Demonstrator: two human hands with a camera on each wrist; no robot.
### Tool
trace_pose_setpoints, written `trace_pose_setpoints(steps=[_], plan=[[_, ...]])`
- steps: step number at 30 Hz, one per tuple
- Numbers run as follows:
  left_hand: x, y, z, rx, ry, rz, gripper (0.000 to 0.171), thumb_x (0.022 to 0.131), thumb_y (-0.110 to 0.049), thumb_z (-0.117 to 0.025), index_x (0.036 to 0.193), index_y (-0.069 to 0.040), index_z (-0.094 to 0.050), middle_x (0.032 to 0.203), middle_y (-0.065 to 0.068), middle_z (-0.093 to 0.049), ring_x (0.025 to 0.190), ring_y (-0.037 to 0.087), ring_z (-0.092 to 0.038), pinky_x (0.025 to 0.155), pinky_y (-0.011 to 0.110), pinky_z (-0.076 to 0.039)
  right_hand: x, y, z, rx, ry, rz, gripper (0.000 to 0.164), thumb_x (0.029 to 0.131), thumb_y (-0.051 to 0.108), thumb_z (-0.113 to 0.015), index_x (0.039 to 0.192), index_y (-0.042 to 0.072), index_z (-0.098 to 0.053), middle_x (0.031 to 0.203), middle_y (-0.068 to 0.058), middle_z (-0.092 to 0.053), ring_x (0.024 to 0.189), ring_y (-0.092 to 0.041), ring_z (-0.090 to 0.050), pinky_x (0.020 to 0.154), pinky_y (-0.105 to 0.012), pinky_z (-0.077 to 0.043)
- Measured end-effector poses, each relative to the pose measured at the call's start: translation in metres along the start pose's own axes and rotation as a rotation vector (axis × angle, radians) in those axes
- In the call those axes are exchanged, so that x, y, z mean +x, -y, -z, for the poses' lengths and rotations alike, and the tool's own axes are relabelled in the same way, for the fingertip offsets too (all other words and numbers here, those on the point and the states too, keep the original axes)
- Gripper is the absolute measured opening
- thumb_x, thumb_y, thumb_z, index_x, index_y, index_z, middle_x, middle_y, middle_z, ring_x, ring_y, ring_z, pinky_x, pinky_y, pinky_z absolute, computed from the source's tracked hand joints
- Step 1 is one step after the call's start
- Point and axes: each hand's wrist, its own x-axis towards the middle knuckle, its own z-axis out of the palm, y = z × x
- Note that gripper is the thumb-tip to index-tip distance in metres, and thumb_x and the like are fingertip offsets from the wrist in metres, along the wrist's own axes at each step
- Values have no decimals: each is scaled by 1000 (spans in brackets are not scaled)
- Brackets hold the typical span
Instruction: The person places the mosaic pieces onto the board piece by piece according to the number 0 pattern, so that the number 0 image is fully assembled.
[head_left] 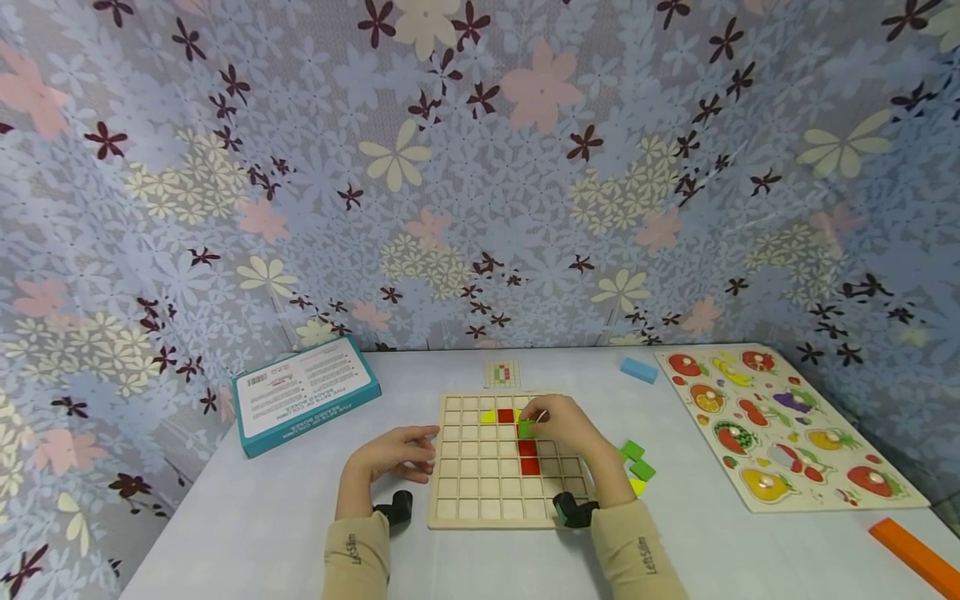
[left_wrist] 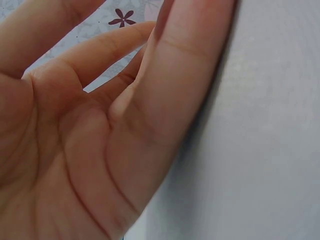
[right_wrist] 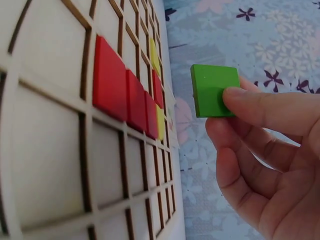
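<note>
Between thumb and fingers, my right hand [head_left: 567,429] pinches a green square tile [right_wrist: 215,90], held up off the wooden grid board [head_left: 480,518]. On the board, the right wrist view shows three red tiles [right_wrist: 111,77] in a column, with a yellow tile [right_wrist: 160,122] at its far end. Beside that yellow lie another red tile [head_left: 506,415] and a yellow piece [head_left: 489,417]. In the head view, the right hand and the green tile cover part of these. My left hand [head_left: 392,454] holds nothing; its loosely bent fingers are at the board's left edge.
Loose green tiles [head_left: 642,469] and a yellow piece [head_left: 637,487] lie right of the board. Behind it is a small pattern card [head_left: 502,374]. A teal box [head_left: 307,400] stands left; a blue block [head_left: 639,370], fruit puzzle board [head_left: 757,492] and orange bar [head_left: 915,557] are right.
</note>
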Motion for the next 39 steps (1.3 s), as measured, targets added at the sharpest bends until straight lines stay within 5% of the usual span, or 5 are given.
trace_pose_setpoints(steps=[39], plan=[[0, -2, 1, 9, -3, 10, 62, 86, -9, -61, 140, 3, -34, 103, 15, -50, 82, 20, -59, 73, 37, -57, 33, 15, -42, -19, 28, -7, 19, 80, -5, -62, 89, 10, -68, 87, -2, -62, 78, -16, -54, 63, -27, -48]])
